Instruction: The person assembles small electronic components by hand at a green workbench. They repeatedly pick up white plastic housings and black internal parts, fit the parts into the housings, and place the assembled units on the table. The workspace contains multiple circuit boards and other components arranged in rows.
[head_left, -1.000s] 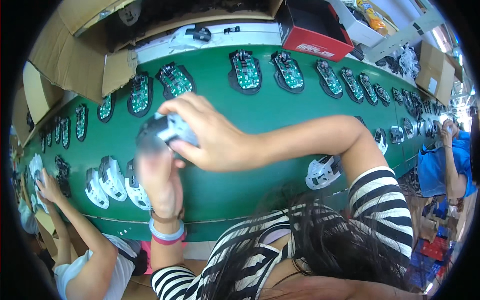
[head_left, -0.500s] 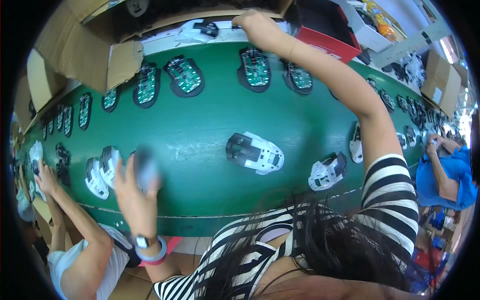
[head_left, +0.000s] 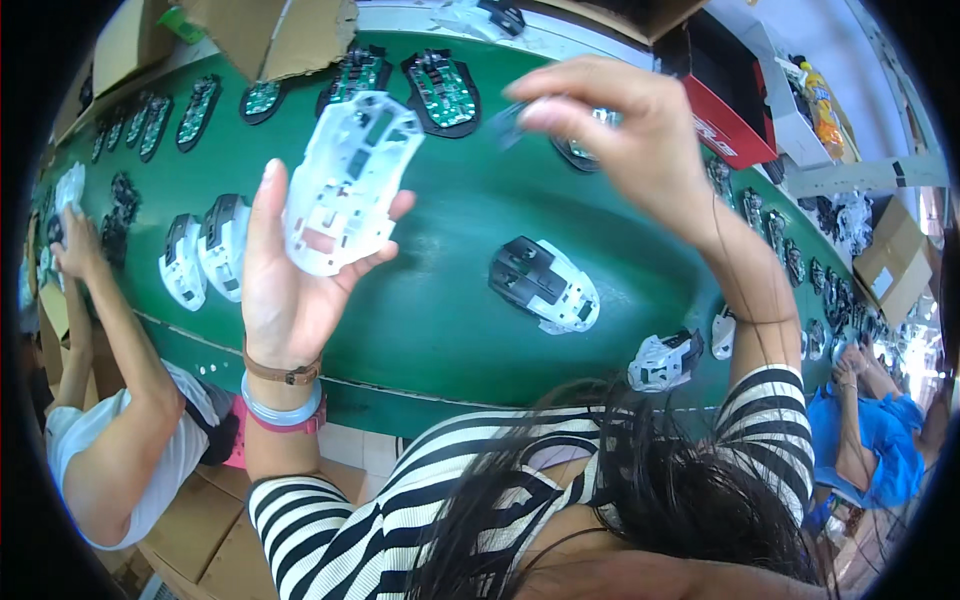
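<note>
My left hand [head_left: 290,300] is closed around a white plastic mouse shell [head_left: 350,185], tilted with its hollow inner side showing. Pinched between thumb and finger of my right hand [head_left: 635,135] is a small dark piece [head_left: 508,126], too blurred to name; it is raised over the bench, apart from the shell. A black-and-white mouse shell [head_left: 545,285] lies on the green bench [head_left: 440,330] between my arms. Near the front edge at right is another such shell [head_left: 665,362]. Two more, a near one [head_left: 222,246] and a farther one [head_left: 183,262], stand left of my left hand.
Mouse bases with green circuit boards [head_left: 443,93] line the far side of the bench. Behind them are a cardboard box [head_left: 290,40] and a red-edged box [head_left: 735,145]. Co-workers sit at left, in a white shirt [head_left: 150,470], and at right, in a blue shirt [head_left: 870,440].
My left hand has turned palm up, raising the white shell. My right hand has come back from the bench's far edge, bringing the small dark piece. The head view has shifted.
</note>
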